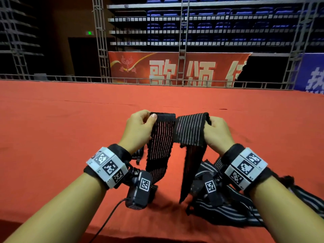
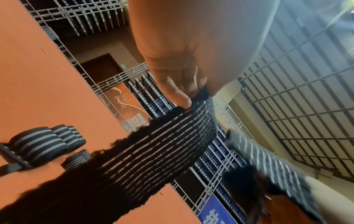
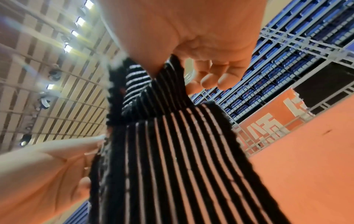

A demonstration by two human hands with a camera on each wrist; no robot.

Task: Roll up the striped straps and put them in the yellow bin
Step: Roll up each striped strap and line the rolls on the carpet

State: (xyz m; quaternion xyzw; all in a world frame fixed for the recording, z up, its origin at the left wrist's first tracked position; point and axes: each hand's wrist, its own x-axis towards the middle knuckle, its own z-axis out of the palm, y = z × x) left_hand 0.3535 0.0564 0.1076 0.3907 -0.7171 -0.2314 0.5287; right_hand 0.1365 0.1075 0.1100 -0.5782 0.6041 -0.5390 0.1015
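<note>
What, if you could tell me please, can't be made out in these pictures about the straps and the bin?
- Yellow bin: in no view.
- Held striped strap: its hanging ends drop behind the wrist cameras in the head view, so its length is unclear.
- Loose straps: the right forearm covers part of the heap in the head view; count unclear.
- Rolled straps: the held strap overlaps them in the left wrist view; count unclear.

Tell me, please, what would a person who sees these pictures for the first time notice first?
The eye falls first on the black striped strap held up in the middle of the head view, the left hand and the right hand each gripping its top edge. Under it spreads the red table cover, and more loose straps lie by the right wrist. The left wrist view shows already rolled straps on the cover.
</note>
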